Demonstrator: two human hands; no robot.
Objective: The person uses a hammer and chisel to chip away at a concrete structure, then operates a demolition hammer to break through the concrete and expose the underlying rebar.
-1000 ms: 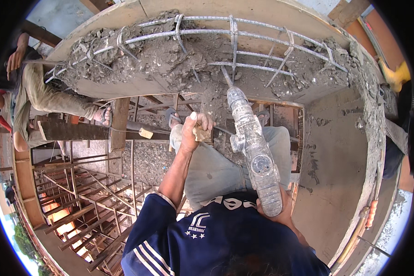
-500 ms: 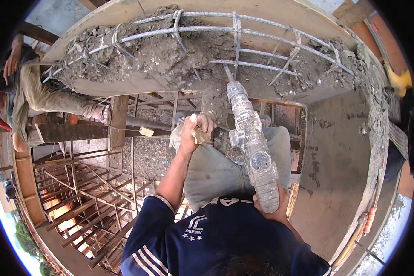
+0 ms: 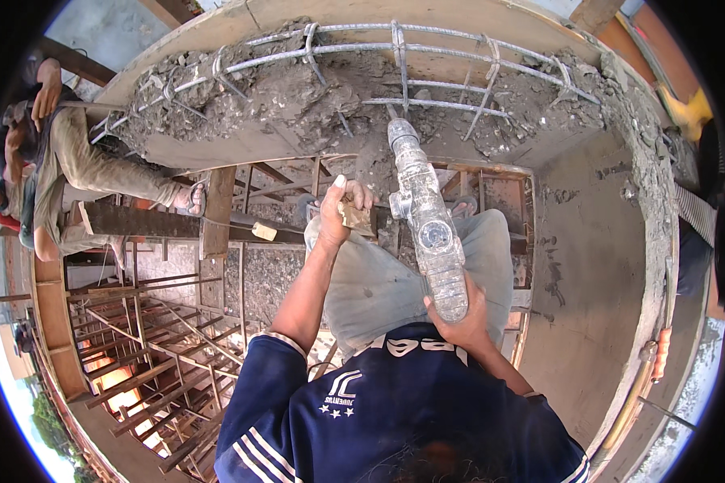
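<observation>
A dusty grey demolition hammer [image 3: 428, 229] points away from me. Its chisel [image 3: 391, 111] meets the rough concrete just below a horizontal steel bar and left of an upright tie. My right hand [image 3: 464, 312] is wrapped around the hammer's rear end. Left of the tool body, my left hand [image 3: 340, 208] is closed on a tan, ragged piece [image 3: 360, 217], thumb pointing up. Whether this piece is joined to the hammer as a side handle I cannot tell. Ribbed reinforcing bars [image 3: 338, 50] with ties run across the broken concrete [image 3: 266, 101].
Far left, another person's leg [image 3: 109, 165] rests by a timber beam [image 3: 141, 221]. Wooden scaffolding [image 3: 165, 346] fills a drop at lower left. A smooth concrete wall [image 3: 588, 282] rises on the right, with an orange-handled tool [image 3: 662, 354] on its edge. A yellow object [image 3: 689, 113] is at far right.
The hammer has moved forward, and less of its chisel shows above the concrete. My right hand has come forward with it. The view has shifted slightly.
</observation>
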